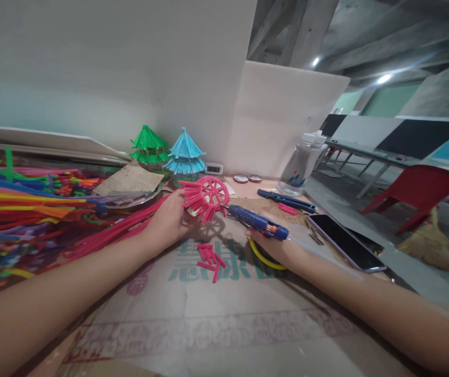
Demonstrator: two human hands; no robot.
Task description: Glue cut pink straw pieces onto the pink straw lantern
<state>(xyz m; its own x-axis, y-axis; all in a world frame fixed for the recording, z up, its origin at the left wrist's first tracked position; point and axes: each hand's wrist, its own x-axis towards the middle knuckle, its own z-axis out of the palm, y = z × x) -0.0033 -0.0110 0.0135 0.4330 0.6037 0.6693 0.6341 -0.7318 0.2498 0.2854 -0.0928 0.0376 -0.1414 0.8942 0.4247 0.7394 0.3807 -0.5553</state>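
My left hand is closed around the side of a pink round frame, built of short chenille stem pieces with spokes and a fringe of strips. In my right hand is a blue hot glue gun, its nozzle at the right edge of the pink frame; whether it touches cannot be told. A clear glue stick runs out of its back. Cut pink stem pieces lie on the cardboard below. Long pink stems lie beside my left forearm.
Bundles of coloured stems fill the left side. Green and blue roofed models stand at the back, near a small digital clock. At right are a blue cutter, a phone and a water bottle.
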